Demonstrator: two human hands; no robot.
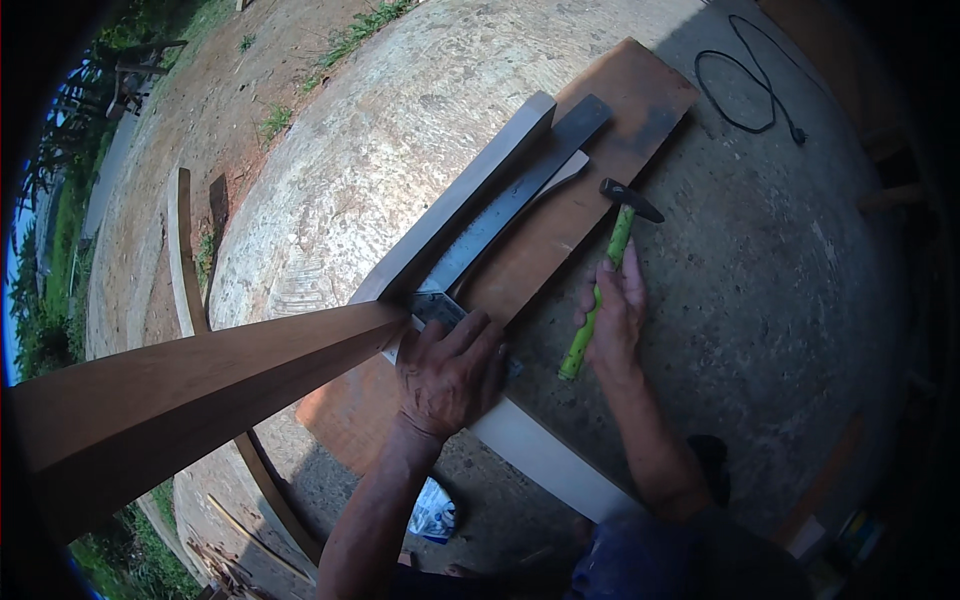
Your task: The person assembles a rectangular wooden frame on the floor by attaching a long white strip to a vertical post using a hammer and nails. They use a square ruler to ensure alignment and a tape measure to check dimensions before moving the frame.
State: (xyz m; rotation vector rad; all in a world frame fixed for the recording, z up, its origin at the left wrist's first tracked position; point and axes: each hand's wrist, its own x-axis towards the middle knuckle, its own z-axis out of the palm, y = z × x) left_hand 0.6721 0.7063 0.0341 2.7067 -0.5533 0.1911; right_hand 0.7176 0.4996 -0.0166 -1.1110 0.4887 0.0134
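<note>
My right hand [612,315] is closed round the green handle of a hammer [595,335], whose dark head points up and away, clear of the wood. My left hand [448,375] is curled over a pale wooden beam [550,460], where it meets other timbers at a corner. Just beyond its fingers shows a small shiny piece [432,303]; its kind is unclear. A thick brown timber [220,385] comes in from the left to this corner. Another timber [470,195] runs away from it, with a dark strip [520,200] alongside. My left fingertips are partly hidden.
Beneath the timbers lies a wide brown board [625,110] on the concrete floor [740,260]. A black cable with a plug [772,95] lies at the far right. Long curved wood [183,250] stands at the left. A white and blue bag [433,512] lies near my left forearm.
</note>
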